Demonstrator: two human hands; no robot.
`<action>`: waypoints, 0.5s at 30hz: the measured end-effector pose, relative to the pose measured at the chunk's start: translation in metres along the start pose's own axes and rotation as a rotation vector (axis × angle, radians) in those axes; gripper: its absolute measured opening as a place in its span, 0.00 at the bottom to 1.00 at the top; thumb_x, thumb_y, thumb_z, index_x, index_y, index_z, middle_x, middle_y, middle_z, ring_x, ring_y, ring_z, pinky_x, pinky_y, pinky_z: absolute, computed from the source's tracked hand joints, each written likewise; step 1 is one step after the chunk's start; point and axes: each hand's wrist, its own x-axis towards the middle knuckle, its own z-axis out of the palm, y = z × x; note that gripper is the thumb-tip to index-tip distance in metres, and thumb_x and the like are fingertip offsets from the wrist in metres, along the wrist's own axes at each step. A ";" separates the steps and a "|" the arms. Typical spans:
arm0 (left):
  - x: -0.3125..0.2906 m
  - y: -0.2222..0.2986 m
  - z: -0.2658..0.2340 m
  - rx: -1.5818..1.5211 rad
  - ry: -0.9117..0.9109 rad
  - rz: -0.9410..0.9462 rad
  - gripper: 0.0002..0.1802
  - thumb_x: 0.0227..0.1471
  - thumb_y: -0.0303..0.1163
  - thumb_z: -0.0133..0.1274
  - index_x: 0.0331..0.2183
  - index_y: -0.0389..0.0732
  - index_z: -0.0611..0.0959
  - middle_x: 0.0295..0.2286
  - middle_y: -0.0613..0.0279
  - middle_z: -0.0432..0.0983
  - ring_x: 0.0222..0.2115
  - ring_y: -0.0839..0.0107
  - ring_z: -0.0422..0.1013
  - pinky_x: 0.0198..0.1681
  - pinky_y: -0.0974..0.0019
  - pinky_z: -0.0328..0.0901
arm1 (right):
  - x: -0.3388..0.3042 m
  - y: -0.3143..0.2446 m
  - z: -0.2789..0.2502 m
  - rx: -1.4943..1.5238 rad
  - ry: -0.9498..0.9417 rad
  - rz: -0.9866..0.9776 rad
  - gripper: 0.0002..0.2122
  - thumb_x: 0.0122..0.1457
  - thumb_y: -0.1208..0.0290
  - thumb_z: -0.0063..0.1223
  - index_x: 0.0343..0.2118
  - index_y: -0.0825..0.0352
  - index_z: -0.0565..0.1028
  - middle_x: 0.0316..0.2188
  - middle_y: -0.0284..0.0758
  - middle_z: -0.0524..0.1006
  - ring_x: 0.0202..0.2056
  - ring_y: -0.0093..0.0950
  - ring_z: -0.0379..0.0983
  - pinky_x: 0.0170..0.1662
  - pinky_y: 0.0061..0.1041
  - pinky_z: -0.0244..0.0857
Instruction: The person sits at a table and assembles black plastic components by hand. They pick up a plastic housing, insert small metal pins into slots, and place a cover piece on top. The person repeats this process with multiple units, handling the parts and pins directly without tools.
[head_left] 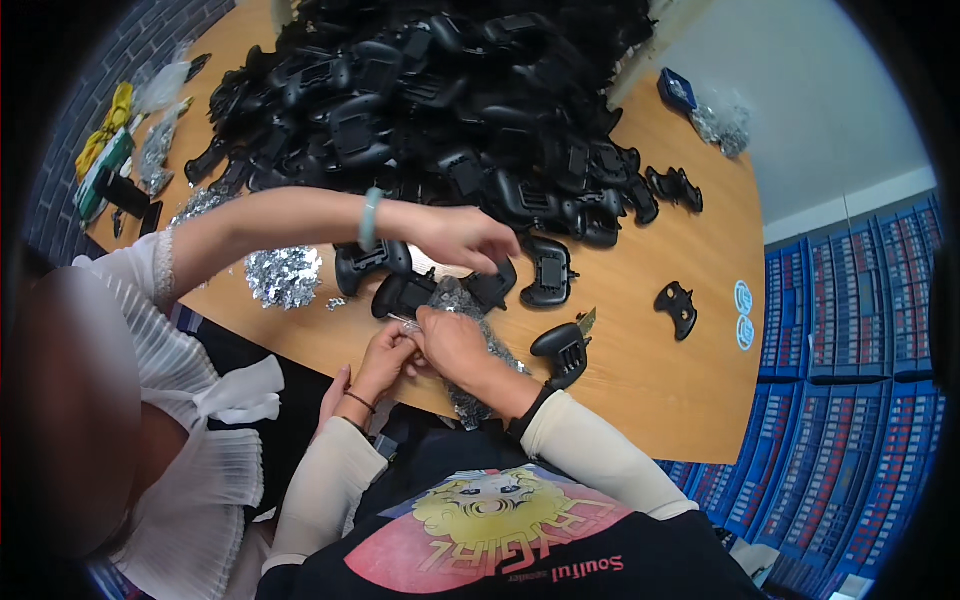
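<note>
My left hand (384, 366) and my right hand (452, 345) meet at the table's near edge, fingers pinched together. A small pale, shiny piece shows between their fingertips, too small to name. Under and beside my right hand lies a clear plastic bag (468, 405) of small silvery parts. A black game controller shell (404, 292) sits just beyond my fingers. To the right of my right hand, another black controller shell (562, 352) stands tilted on the table. A co-worker's hand (465, 238) reaches in from the left, above a controller shell (494, 286).
A big heap of black controller shells (360, 130) covers the far table (660, 400). Loose silvery metal pieces (284, 277) lie at left. A black faceplate (677, 310) lies at right, with a blue box (677, 90) farther back. Blue bins (820, 330) stand beyond the table.
</note>
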 end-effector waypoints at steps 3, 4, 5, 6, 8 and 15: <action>0.005 -0.005 -0.003 0.051 0.023 0.050 0.03 0.51 0.25 0.49 0.32 0.39 0.74 0.24 0.65 0.74 0.21 0.80 0.70 0.20 0.78 0.66 | -0.002 0.007 0.002 0.008 -0.014 -0.001 0.12 0.51 0.64 0.50 0.27 0.71 0.70 0.22 0.48 0.75 0.27 0.45 0.74 0.30 0.40 0.68; 0.007 -0.006 -0.003 0.062 0.053 0.051 0.04 0.51 0.25 0.50 0.32 0.38 0.74 0.23 0.65 0.74 0.20 0.80 0.69 0.21 0.77 0.66 | -0.001 0.006 0.003 0.004 -0.018 0.004 0.12 0.52 0.65 0.49 0.27 0.71 0.70 0.22 0.48 0.75 0.27 0.45 0.74 0.30 0.40 0.68; 0.008 -0.006 -0.002 0.072 0.083 0.052 0.05 0.50 0.25 0.51 0.32 0.38 0.74 0.23 0.65 0.73 0.19 0.80 0.69 0.22 0.76 0.66 | -0.001 0.006 0.003 0.000 -0.022 0.009 0.11 0.52 0.65 0.48 0.27 0.71 0.70 0.22 0.49 0.75 0.27 0.46 0.74 0.30 0.40 0.68; 0.009 -0.005 0.000 0.116 0.110 0.069 0.05 0.49 0.24 0.51 0.32 0.37 0.74 0.23 0.65 0.73 0.20 0.80 0.69 0.23 0.76 0.66 | -0.002 0.006 0.001 0.015 -0.031 0.013 0.11 0.52 0.66 0.48 0.27 0.71 0.70 0.22 0.49 0.75 0.27 0.46 0.74 0.31 0.40 0.68; 0.009 -0.003 0.005 0.203 0.162 0.104 0.05 0.47 0.22 0.50 0.31 0.37 0.74 0.23 0.65 0.73 0.21 0.79 0.69 0.23 0.76 0.67 | -0.003 0.004 -0.004 0.045 -0.050 0.021 0.10 0.52 0.67 0.47 0.27 0.72 0.70 0.22 0.50 0.75 0.27 0.46 0.74 0.31 0.41 0.68; 0.014 -0.009 0.006 0.566 0.364 0.313 0.04 0.45 0.23 0.54 0.28 0.35 0.77 0.19 0.64 0.73 0.19 0.77 0.70 0.20 0.70 0.67 | -0.002 0.008 0.005 0.075 -0.042 0.010 0.09 0.49 0.71 0.48 0.27 0.73 0.69 0.22 0.52 0.74 0.27 0.48 0.74 0.32 0.42 0.68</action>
